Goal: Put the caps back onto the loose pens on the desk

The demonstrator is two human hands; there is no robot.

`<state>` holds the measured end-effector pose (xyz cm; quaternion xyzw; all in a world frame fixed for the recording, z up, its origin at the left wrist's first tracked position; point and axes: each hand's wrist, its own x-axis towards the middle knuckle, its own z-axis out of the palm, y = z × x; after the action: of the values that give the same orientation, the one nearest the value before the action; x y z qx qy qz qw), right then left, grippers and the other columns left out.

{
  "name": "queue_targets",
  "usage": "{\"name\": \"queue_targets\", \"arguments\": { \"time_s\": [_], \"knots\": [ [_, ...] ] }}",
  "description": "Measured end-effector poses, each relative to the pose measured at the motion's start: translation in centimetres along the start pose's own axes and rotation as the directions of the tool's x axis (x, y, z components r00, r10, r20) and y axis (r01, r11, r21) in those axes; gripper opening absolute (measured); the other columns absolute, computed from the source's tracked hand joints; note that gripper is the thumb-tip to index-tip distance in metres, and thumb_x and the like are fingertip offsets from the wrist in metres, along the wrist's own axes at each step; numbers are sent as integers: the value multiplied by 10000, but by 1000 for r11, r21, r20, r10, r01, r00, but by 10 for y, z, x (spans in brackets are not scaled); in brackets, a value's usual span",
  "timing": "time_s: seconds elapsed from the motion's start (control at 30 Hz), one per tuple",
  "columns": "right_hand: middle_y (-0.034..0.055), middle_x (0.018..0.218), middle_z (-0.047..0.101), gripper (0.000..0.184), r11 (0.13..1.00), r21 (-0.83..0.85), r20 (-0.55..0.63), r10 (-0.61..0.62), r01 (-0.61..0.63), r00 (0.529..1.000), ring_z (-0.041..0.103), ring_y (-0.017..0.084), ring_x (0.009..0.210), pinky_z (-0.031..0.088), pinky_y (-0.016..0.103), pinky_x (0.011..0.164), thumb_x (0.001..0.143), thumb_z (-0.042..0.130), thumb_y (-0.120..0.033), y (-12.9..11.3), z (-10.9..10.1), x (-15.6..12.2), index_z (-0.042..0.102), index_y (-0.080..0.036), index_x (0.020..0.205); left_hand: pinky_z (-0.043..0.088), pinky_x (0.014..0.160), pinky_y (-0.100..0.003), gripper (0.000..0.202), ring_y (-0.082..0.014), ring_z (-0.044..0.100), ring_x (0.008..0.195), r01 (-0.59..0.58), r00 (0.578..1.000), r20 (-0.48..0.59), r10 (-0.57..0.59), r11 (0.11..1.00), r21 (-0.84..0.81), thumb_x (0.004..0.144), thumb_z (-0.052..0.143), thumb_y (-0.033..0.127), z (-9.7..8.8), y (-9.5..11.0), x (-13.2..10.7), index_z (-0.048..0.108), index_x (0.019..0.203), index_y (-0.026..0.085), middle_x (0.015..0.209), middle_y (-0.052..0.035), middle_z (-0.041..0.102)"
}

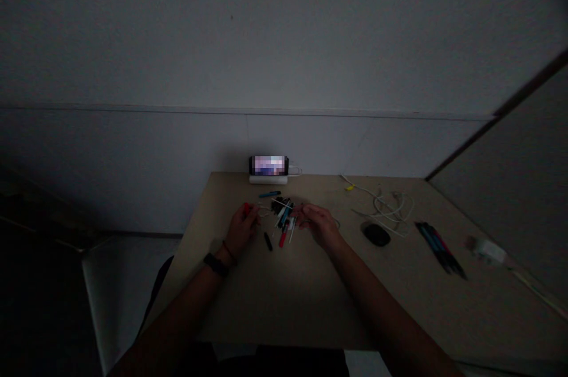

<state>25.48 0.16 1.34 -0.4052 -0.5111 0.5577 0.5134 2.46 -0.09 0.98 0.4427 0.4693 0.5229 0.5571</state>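
Observation:
At the left of a small pile of pen parts (283, 220), my left hand (241, 228) is closed with a small red pen part (247, 208) at its fingertips. On the pile's other side is my right hand (320, 224), its fingers drawn together. A thin white stick (280, 203) reaches toward those fingers, but the dim light hides whether they grip it. Black, blue, red and white pieces make up the pile. A black piece (268, 241) and a red piece (282, 239) lie at its near side, and a blue pen piece (270, 194) lies behind it.
A lit phone (268, 165) leans on a white stand (268, 180) by the wall. To the right are a black mouse (377, 234), tangled white cables (393, 206), several pens (440, 250) side by side and a white plug block (489, 251). The table (284, 306) meets the wall.

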Motion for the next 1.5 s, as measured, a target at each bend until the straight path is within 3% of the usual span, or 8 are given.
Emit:
{"name": "queue_targets", "arguments": {
  "time_s": [0.13,0.3,0.57,0.77,0.93,1.1,1.27,1.5],
  "knots": [
    [64,806,738,276,885,-433,11,-187,173,982,646,203,705,500,312,652,865,638,-449,3,4,-1,767,-205,865,309,382,-163,381,-39,396,397,1,1000,9,-1,999,-43,800,662,530,1,2,-1,562,898,176,635,54,574],
    [62,813,714,278,765,-584,80,-279,272,957,634,199,729,480,300,656,896,580,-390,1,10,-3,769,-215,999,305,380,-170,319,-49,415,396,-24,999,32,28,995,-101,830,599,474,-1,0,0,575,937,175,647,43,594],
    [40,763,717,246,767,-597,84,-232,235,969,609,186,676,451,286,629,893,572,-364,1,11,-4,768,-217,869,300,390,-180,286,-70,428,425,-50,994,97,57,996,-70,826,533,431,-5,-9,6,568,943,172,647,27,606],
    [8,636,647,195,809,-551,77,-193,203,978,535,169,581,392,275,569,865,634,-362,2,13,-5,763,-228,809,338,456,-200,335,-90,460,484,-97,985,155,81,991,97,888,520,428,-2,-6,-3,630,1065,165,695,5,640],
    [9,674,665,180,842,-506,102,-158,188,982,554,166,594,387,269,563,836,686,-388,-1,17,-9,763,-230,876,487,698,-261,441,-160,638,720,-246,932,335,136,918,311,921,553,404,3,3,-15,638,1290,177,778,-31,710],
    [8,691,652,236,835,-514,166,-127,196,978,558,154,604,391,257,555,806,732,-447,-4,23,-14,746,-215,850,502,686,-277,419,-176,647,679,-338,899,406,163,848,408,915,574,384,3,5,-19,671,1284,210,763,-26,726],
    [29,721,668,272,840,-490,213,-145,234,966,581,165,644,421,261,586,809,735,-479,-4,25,-16,742,-207,803,527,797,-329,396,-228,700,831,-447,852,478,215,774,448,888,619,361,6,3,-22,692,1259,242,903,-70,770],
    [29,715,679,245,817,-521,218,-155,249,964,587,171,638,422,265,581,848,698,-454,-3,25,-16,749,-216,873,486,983,-405,456,-273,665,1117,-471,843,495,212,734,489,908,602,335,8,5,-25,608,1357,263,1257,-104,701]
  ]
}}
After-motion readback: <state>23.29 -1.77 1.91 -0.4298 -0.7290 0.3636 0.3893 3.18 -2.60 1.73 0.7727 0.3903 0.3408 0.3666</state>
